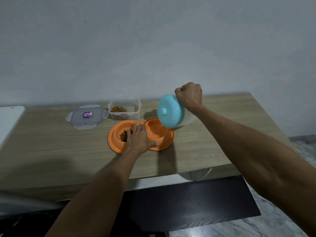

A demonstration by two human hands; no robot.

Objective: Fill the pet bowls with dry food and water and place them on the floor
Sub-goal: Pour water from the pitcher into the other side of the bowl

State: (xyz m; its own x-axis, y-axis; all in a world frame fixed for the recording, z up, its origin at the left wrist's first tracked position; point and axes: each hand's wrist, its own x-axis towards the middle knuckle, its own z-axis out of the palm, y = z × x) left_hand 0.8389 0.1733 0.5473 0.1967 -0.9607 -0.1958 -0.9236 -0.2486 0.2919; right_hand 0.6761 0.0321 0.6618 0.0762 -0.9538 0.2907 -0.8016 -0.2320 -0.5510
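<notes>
One orange double bowl [170, 139] with two wells sits mid-table [51, 151], kibble [124, 135] in the left well. The left hand [138, 139] lies flat on it, fingers straight. The right hand [189, 94] grips one blue-lidded jug [171, 113] tilted over the right well. One food tub [124, 108] and one loose lid [87, 117] lie farther back; bare tabletop stretches left and near.

A home room: wooden table [51, 151], plain wall [153, 48], marble-patterned floor [248, 228].
</notes>
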